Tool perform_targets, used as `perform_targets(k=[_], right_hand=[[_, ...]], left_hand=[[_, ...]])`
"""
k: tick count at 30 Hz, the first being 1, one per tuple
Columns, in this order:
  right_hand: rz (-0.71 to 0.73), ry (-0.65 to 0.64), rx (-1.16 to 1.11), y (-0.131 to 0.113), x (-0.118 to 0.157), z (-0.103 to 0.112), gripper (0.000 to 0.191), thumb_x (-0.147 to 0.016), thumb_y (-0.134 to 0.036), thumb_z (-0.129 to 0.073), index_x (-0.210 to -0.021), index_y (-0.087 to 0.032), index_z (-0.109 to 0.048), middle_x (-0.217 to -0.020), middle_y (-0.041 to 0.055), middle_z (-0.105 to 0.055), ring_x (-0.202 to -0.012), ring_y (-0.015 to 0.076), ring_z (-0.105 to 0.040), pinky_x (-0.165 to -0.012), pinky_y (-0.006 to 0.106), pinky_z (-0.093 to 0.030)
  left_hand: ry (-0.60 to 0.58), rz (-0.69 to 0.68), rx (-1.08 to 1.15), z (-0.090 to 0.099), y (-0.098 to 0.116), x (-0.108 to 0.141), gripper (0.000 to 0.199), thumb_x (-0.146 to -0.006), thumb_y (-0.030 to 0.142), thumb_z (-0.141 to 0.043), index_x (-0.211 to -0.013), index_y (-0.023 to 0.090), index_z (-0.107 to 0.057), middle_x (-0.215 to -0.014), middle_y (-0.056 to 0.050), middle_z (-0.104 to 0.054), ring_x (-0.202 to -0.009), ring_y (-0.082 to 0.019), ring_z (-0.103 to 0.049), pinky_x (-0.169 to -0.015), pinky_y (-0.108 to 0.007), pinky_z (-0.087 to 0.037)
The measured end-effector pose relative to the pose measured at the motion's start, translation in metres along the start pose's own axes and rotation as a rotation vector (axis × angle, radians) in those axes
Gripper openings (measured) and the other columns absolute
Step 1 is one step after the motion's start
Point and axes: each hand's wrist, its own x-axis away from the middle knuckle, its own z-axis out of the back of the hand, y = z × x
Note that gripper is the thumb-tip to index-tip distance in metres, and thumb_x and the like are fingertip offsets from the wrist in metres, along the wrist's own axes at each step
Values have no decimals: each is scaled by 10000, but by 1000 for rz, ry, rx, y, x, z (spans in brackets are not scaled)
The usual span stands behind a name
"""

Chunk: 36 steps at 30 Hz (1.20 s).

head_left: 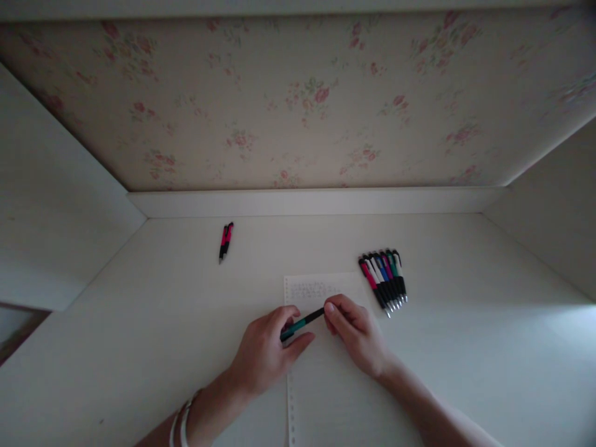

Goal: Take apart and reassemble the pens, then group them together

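Observation:
A green and black pen (pixel 302 323) is held slantwise between my two hands above a sheet of lined paper (pixel 335 385). My right hand (pixel 352 331) pinches the pen's black front end between thumb and fingers, which hide the tip. Around the green rear end curves my left hand (pixel 270 347), its grip loose and its thumb a little apart from the barrel. Handwriting (pixel 316 289) fills the top lines of the paper, and punched holes run down its left edge.
Several pens (pixel 384 279) in mixed colours lie side by side right of the paper. Two red and black pens (pixel 226 242) lie at the back left. White panels (pixel 51 186) wall the white desk (pixel 162 347), with floral wallpaper (pixel 279 105) behind.

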Motion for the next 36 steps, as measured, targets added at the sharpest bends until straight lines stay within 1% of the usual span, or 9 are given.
perform_targets(k=[3,8,15,19,21,23,27,30,36], right_hand=[[-12,1,-10,1,-1,0,380,-992,-458,-460,-725,-198,-533,-637,-26,-489,-588,124,-438,-545,247,-334],[-53,31,-116,1,-2,-2,391,-973,-508,-478,-744,-198,-545,-625,-29,-494,-558,120,-439,-514,247,-333],[-103,69,-232,0,-3,-2,402,-943,-556,-509,-797,-188,-582,-647,-13,-540,-520,111,-431,-474,241,-328],[-126,139,-417,5,-7,-1,336,-936,-496,-545,-818,-184,-586,-667,-8,-572,-470,90,-418,-437,230,-318],[-140,176,-512,9,-8,-1,260,-917,-438,-572,-853,-186,-590,-720,3,-612,-445,82,-423,-427,233,-334],[-152,178,-548,10,-8,-1,185,-887,-375,-589,-880,-190,-594,-782,19,-655,-441,82,-451,-425,236,-356],[-138,64,-410,7,-2,-1,136,-864,-305,-566,-882,-187,-629,-836,49,-711,-507,114,-540,-468,249,-418],[-113,-1,-308,2,0,1,140,-854,-259,-538,-867,-183,-654,-843,53,-716,-551,126,-560,-526,268,-451],[-95,-37,-199,1,0,3,172,-799,-176,-479,-739,-188,-640,-647,-4,-584,-561,129,-501,-532,261,-383]], left_hand=[[-23,-2,-15,0,0,-1,159,-941,349,-588,-922,194,-613,-760,-4,-677,-665,-149,-630,-625,-239,-482],[-53,-59,-22,2,1,-3,260,-1015,319,-448,-926,190,-656,-822,-38,-676,-758,-163,-639,-732,-266,-489],[-50,-24,-26,1,0,-1,268,-1023,328,-430,-976,189,-655,-834,-37,-677,-764,-168,-637,-747,-279,-481],[-37,-12,-8,2,1,-1,263,-1020,328,-431,-966,192,-649,-836,-34,-685,-762,-167,-647,-737,-272,-482],[-17,-2,10,2,2,-1,254,-1015,329,-438,-968,190,-645,-840,-34,-694,-762,-166,-657,-724,-263,-483],[-3,27,25,3,3,-2,247,-1011,339,-447,-985,188,-641,-821,-29,-700,-736,-161,-662,-696,-252,-482],[-33,79,42,4,4,-2,272,-1015,364,-427,-987,187,-631,-677,9,-644,-604,-139,-620,-602,-230,-454],[-50,75,49,3,4,-1,290,-1022,366,-401,-972,185,-621,-654,18,-613,-589,-131,-601,-602,-225,-446],[-46,84,57,3,2,-3,279,-1016,370,-408,-978,193,-620,-663,17,-609,-597,-134,-594,-602,-225,-440]])
